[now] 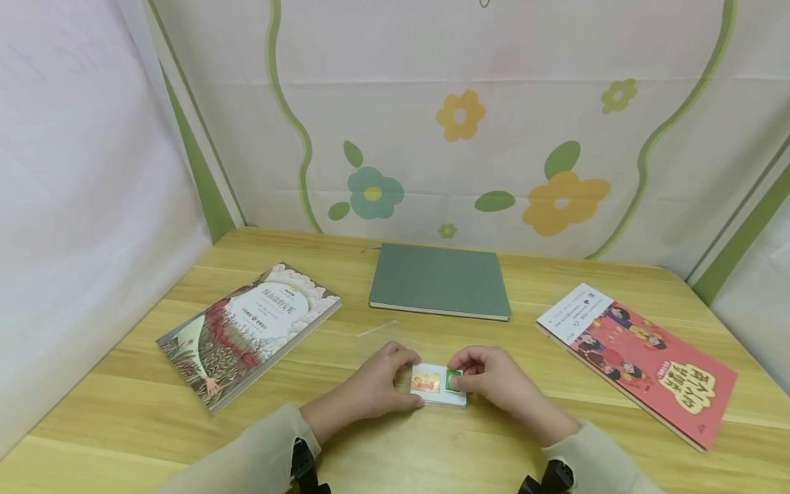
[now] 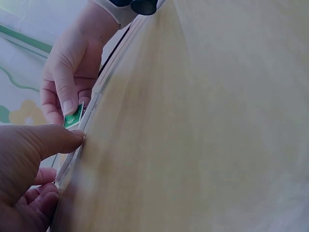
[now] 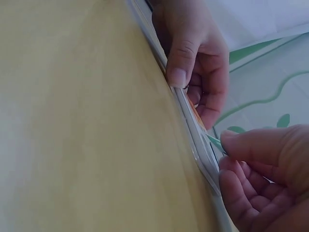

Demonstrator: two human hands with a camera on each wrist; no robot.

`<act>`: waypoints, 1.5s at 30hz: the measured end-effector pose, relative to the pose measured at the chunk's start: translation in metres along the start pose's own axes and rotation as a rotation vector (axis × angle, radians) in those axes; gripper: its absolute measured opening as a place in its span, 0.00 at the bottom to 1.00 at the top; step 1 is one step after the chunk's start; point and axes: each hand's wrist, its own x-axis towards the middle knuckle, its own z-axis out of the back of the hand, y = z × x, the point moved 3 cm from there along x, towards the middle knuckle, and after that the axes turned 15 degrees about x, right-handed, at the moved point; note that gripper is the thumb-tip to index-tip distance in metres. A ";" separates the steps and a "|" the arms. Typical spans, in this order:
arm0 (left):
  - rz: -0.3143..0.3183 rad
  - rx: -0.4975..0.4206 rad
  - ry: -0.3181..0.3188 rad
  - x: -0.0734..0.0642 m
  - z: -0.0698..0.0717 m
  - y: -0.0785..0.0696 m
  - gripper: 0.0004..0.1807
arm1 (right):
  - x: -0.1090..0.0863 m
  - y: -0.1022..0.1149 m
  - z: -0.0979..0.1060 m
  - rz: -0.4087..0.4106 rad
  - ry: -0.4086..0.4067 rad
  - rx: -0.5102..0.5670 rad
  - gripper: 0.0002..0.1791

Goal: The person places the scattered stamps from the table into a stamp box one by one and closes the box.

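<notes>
A small white card stack (image 1: 437, 398) lies on the table, an orange-and-yellow stamp-like picture (image 1: 426, 382) on its left part. My left hand (image 1: 385, 384) grips its left end, thumb at the near corner and index finger at the far one. Between thumb and forefinger my right hand (image 1: 494, 377) pinches a small green stamp-like piece (image 1: 453, 381) over the right part of the stack. In the left wrist view the green piece (image 2: 73, 117) stands tilted up from the white surface. The right wrist view shows it edge-on, its lower edge right at the stack.
Behind the hands lies a dark green hardcover book (image 1: 441, 281). A grey illustrated book (image 1: 249, 333) is at the left, a pink-red book (image 1: 642, 363) at the right. A clear plastic sleeve (image 1: 376, 336) lies just beyond my left hand. Printed curtains (image 1: 420, 137) border the wooden table (image 1: 154, 425).
</notes>
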 end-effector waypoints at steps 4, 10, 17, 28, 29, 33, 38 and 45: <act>-0.002 -0.002 0.001 0.000 0.001 -0.001 0.32 | 0.000 0.001 -0.003 0.035 -0.004 -0.053 0.10; -0.007 -0.001 -0.002 0.000 0.001 -0.001 0.31 | -0.002 0.005 -0.006 0.114 -0.005 -0.130 0.08; -0.011 0.000 -0.002 0.000 0.000 0.000 0.31 | -0.003 0.008 -0.008 0.174 -0.005 -0.215 0.07; -0.020 -0.004 -0.007 -0.001 0.000 0.002 0.31 | -0.001 0.005 -0.005 0.184 0.035 -0.211 0.07; -0.020 -0.003 -0.009 -0.001 0.000 0.002 0.31 | -0.001 0.005 -0.005 0.178 0.037 -0.202 0.07; -0.017 -0.010 -0.015 -0.001 0.000 0.002 0.30 | -0.002 0.006 0.000 0.115 0.012 -0.141 0.10; -0.029 -0.034 -0.026 -0.003 0.003 0.000 0.30 | -0.003 0.014 0.011 0.093 -0.061 -0.120 0.10; -0.106 -0.015 -0.145 -0.010 0.035 -0.001 0.27 | 0.009 0.031 0.026 0.157 -0.038 -0.140 0.13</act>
